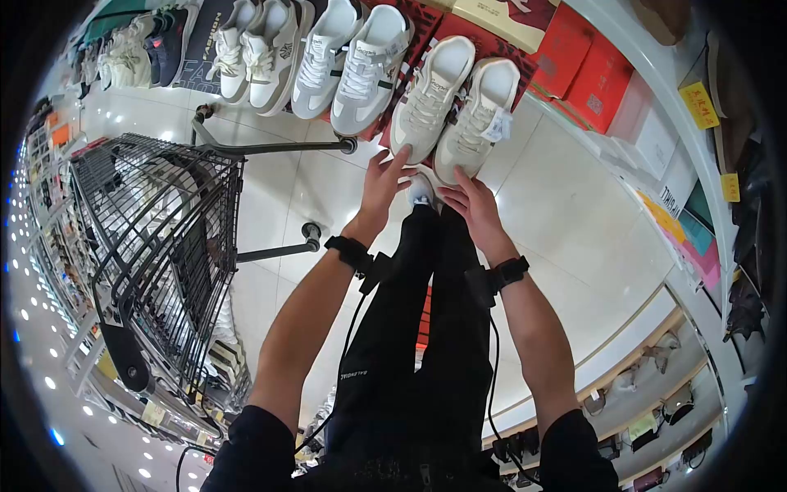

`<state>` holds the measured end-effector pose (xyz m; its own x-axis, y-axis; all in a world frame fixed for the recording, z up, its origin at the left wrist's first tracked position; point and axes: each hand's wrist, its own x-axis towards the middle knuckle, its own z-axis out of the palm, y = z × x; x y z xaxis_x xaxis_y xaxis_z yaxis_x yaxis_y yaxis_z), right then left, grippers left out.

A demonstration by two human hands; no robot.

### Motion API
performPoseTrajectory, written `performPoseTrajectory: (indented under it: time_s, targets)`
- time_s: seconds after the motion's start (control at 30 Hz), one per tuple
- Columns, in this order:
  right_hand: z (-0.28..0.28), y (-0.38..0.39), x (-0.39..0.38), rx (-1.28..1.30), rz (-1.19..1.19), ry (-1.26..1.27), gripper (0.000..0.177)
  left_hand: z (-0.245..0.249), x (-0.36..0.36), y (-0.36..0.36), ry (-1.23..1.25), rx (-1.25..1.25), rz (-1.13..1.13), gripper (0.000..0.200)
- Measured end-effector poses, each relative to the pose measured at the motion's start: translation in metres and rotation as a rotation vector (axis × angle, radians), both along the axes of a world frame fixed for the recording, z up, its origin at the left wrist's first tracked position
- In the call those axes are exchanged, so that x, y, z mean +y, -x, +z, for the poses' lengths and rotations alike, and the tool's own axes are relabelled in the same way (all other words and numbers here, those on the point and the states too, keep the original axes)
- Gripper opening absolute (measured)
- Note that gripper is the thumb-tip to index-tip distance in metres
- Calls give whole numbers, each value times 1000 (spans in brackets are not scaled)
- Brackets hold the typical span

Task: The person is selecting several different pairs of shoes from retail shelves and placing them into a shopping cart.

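A pair of cream lace-up sneakers stands on a red shoebox, toes pointing toward me: the left sneaker (426, 107) and the right sneaker (474, 127), which carries a white tag (498, 125). My left hand (384, 190) is open, its fingertips at the toe of the left sneaker. Fingers apart, my right hand (475, 209) reaches to the toe of the right sneaker. Neither hand is wrapped round a shoe. Black straps with small devices and cables are on both wrists. Just left stands a white-grey pair of sneakers (373, 74).
A black wire shopping cart (164, 254) stands close on my left, its wheeled legs reaching toward the shoes. Red shoeboxes (582, 74) sit at the back right. A curved white shelf with shoes and yellow labels (698, 105) borders the right side. Glossy tiles (574, 221) cover the floor.
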<state>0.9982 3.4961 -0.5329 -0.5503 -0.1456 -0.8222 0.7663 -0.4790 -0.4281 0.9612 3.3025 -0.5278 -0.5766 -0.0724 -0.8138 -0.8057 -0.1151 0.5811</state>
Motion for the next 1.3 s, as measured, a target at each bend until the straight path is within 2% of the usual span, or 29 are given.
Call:
performPoseTrajectory:
  time_s: [0.03,0.1,0.17,0.3,0.37,0.43,0.47,0.5,0.53,0.6,0.7,0.77,0.8,0.93,1.0,1.03,1.1,1.23,1.3]
  targets:
    - [7,2,3,-3,-5,-3,56,2,0,3,19,-18,-24,92]
    - [26,11,12,100,66,-56,71,7,-2,5,40,-2,-20,90]
    - [30,15,27,130,112,-47,75,13,-10,9,-47,82,-219,85]
    - [19,13,57,148,245,-81,80,12,-17,23,-195,144,-358,81]
    - [6,20,71,169,276,-68,84,1,-21,33,0,272,-521,81]
    - [3,33,77,35,220,-86,88,-10,-13,39,43,323,-521,86]
    - [3,32,76,59,254,-232,92,-22,-7,39,166,432,-530,89]
    - [6,35,71,54,253,-231,92,-30,-1,36,289,541,-538,93]
    - [9,40,67,100,258,-222,93,-22,9,38,288,538,-538,93]
    - [10,44,61,153,264,-212,94,-10,25,44,711,557,-734,102]
    - [4,42,60,187,266,-278,90,-10,34,56,773,623,-715,105]
    - [-13,37,61,257,314,-309,84,-11,39,59,792,607,-722,102]
    - [-3,39,59,283,277,-261,78,-13,40,59,813,586,-735,100]
    - [12,34,56,297,236,-383,77,-6,27,66,737,631,-725,97]
    - [23,31,65,302,261,-280,81,12,16,68,423,464,-696,96]
    - [28,26,70,300,258,-284,81,23,13,67,419,465,-699,96]
    - [43,15,79,272,324,-245,86,51,7,60,167,376,-641,96]
    - [120,-4,92,397,433,-342,88,115,5,32,110,459,-688,92]
    - [171,-10,96,497,586,-499,86,147,15,13,117,557,-665,96]
